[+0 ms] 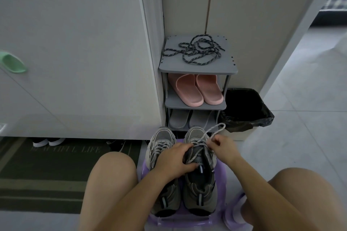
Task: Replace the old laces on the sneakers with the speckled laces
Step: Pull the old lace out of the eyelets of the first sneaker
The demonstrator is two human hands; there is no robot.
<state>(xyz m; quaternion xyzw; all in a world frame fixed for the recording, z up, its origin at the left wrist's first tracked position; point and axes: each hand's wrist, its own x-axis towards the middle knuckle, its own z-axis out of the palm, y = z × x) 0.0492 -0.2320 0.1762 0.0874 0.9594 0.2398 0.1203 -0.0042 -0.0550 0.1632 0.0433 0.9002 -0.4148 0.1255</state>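
Note:
Two grey sneakers stand side by side on a purple stool between my knees. My left hand grips the tongue area of the right sneaker, partly covering the left sneaker. My right hand pinches the old light grey lace, which is pulled out in a loop above the right sneaker's toe. The dark speckled laces lie in a loose tangle on top of the grey shoe rack.
The rack holds pink slippers on its middle shelf and grey slippers below. A bin with a black bag stands right of the rack. A dark doormat lies at left under a white cabinet.

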